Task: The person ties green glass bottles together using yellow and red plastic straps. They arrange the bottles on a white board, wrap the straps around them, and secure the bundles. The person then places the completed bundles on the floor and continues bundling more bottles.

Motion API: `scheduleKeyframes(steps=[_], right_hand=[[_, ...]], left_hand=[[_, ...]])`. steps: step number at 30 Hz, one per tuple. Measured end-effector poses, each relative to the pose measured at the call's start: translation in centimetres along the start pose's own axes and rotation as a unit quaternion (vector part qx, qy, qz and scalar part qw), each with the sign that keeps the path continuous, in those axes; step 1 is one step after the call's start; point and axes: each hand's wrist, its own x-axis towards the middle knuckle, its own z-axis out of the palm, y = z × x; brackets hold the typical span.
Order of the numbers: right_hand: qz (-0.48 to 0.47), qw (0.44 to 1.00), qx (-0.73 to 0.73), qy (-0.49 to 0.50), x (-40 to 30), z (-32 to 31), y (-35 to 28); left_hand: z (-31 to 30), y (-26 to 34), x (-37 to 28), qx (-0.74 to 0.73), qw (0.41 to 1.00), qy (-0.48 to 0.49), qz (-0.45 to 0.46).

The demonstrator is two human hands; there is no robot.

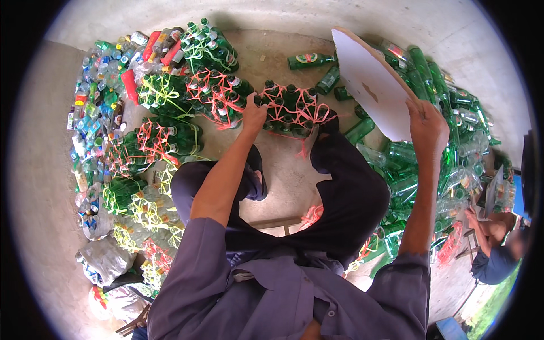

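Note:
My left hand (pixel 255 114) is at the left edge of a bundle of green glass bottles (pixel 290 104), its fingers around the neck of one bottle. The bottles stand upright, their necks laced together with pink plastic twine (pixel 307 107) whose loose ends trail on the floor. On the right, my right hand (pixel 428 123) grips the edge of a flat white board (pixel 367 83) with a brown torn patch. The board is held tilted over loose green bottles and hides some of them. Close to my left hand stands another bundle tied in red twine (pixel 216 94).
Loose green bottles (pixel 399 187) pile up on the right. More tied bundles (pixel 165 136) stand on the left before plastic bottles (pixel 95 110). One bottle (pixel 311 60) lies near the wall. Red twine (pixel 312 216) lies between my legs. Another person (pixel 493 255) sits at far right.

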Motion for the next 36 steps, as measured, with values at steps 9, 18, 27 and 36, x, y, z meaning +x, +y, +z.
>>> scheduleKeyframes(steps=[9,18,27,36], right_hand=[[-0.02,0.999,-0.005,0.028,-0.3,0.5,-0.7],[0.001,0.999,-0.041,-0.016,-0.7,0.7,-0.5],[0.035,0.993,-0.055,-0.103,-0.3,-0.4,-1.5],[0.013,0.98,-0.079,-0.182,1.0,-0.3,-1.1]], left_hand=[[-1.0,-0.8,1.6,0.099,0.994,0.052,0.012],[-6.7,6.7,0.2,-0.075,0.973,-0.18,-0.126],[-14.9,12.4,-5.2,0.175,0.927,-0.286,0.167],[-20.1,8.2,-6.4,0.105,0.959,-0.246,0.096]])
